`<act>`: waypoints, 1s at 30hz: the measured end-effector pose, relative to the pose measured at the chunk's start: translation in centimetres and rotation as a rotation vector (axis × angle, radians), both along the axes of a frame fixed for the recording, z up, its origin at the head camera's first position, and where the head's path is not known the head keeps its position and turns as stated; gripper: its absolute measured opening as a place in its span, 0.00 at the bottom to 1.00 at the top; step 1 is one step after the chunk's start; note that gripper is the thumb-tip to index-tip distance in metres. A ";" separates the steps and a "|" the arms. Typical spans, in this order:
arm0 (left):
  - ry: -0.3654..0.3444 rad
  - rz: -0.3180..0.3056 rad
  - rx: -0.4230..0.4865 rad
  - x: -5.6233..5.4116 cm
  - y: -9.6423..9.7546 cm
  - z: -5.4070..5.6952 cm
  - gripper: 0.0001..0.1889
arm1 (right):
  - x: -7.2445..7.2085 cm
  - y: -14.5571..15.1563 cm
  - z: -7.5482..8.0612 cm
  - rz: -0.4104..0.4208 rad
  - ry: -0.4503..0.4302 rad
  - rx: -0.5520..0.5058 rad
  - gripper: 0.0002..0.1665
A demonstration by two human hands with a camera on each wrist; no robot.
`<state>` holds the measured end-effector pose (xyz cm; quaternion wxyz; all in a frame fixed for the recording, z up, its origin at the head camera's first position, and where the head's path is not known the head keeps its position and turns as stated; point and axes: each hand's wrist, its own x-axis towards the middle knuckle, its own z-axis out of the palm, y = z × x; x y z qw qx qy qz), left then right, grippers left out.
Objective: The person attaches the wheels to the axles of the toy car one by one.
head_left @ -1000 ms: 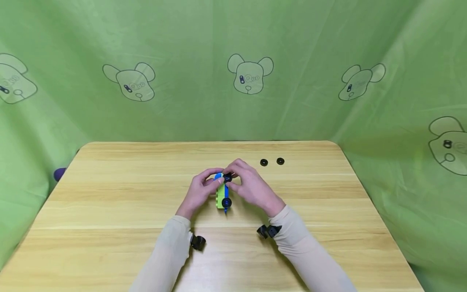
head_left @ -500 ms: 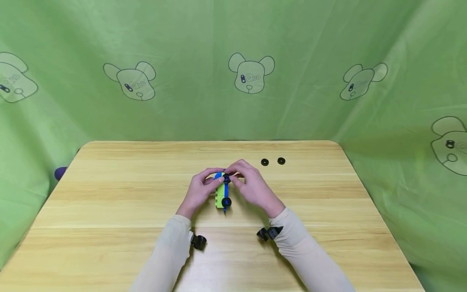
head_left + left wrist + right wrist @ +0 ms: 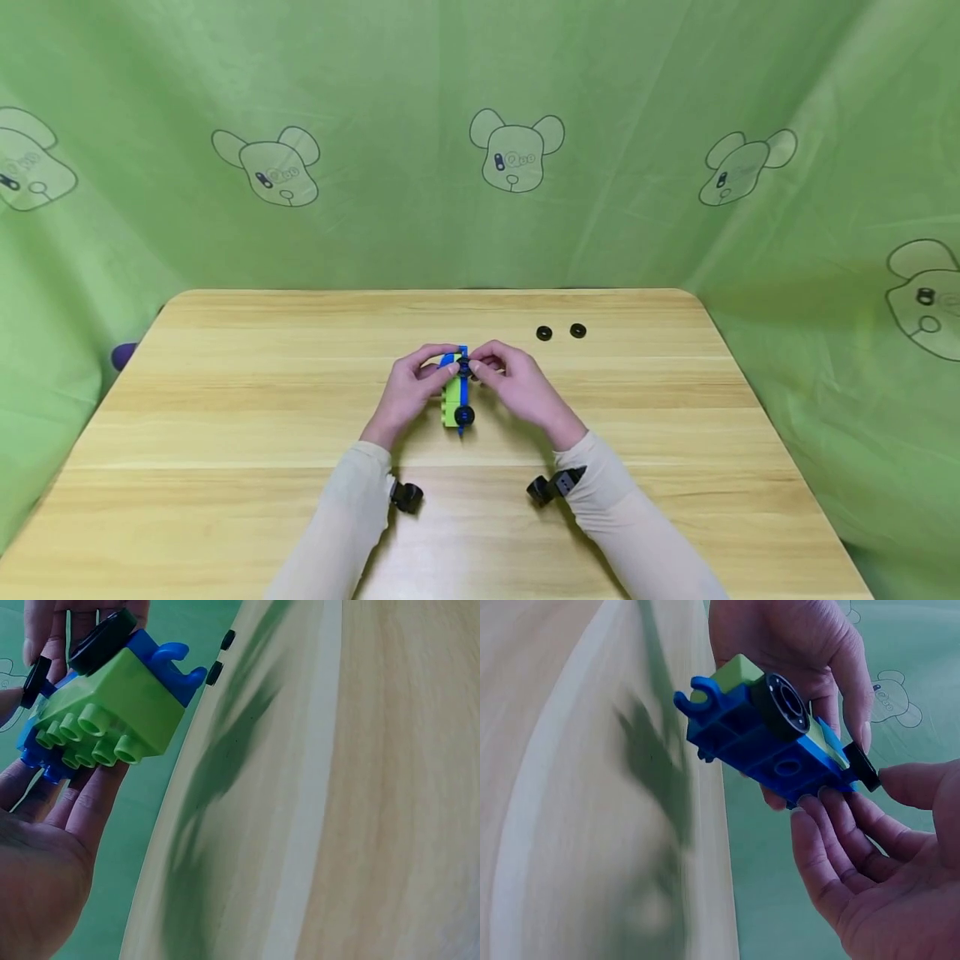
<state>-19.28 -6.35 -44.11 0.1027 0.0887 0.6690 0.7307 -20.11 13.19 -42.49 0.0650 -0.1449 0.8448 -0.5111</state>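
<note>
A toy car (image 3: 453, 392) of lime green studded blocks on a blue base is held tilted on its side, wheels facing right in the head view. My left hand (image 3: 408, 390) grips the far end, its fingers behind the blocks. In the right wrist view, my right hand (image 3: 892, 862) has its thumb against a black tyre (image 3: 862, 766) at that end, while its other fingers lie along the blue underside. Another black tyre (image 3: 781, 706) sits on the wheel nearer the blue hook (image 3: 176, 666), which sticks out from the car's near end.
Two loose black tyres, a left one (image 3: 543, 333) and a right one (image 3: 577, 331), lie on the wooden table (image 3: 247, 400) beyond my right hand. A green curtain (image 3: 390, 233) with bear-head outlines hangs behind and beside the table.
My right hand's fingers have drawn back from over the car's far end, baring a blue piece there, and its thumb has come onto the tyre. The left hand keeps its grip.
</note>
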 end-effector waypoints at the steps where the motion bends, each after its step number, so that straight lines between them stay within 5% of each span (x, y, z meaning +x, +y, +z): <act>1: -0.005 -0.002 0.000 -0.1 0.0 -0.1 0.19 | 0.0 0.0 0.0 0.003 -0.014 -0.013 0.11; 8: -0.023 -0.007 0.008 -1.3 0.0 -2.5 0.19 | -0.1 -0.2 -0.2 0.036 -0.103 -0.128 0.13; 12: -0.008 0.003 0.018 -1.4 0.0 -2.9 0.19 | -0.3 -0.2 -0.4 0.048 -0.128 -0.169 0.15; 26: 0.063 0.006 0.021 -1.3 0.6 -2.0 0.19 | -0.3 -0.3 0.0 0.023 -0.095 -0.249 0.11; 30: 0.069 0.002 -0.013 -0.9 0.7 -0.8 0.19 | -0.4 -0.2 0.0 0.013 -0.107 -0.268 0.11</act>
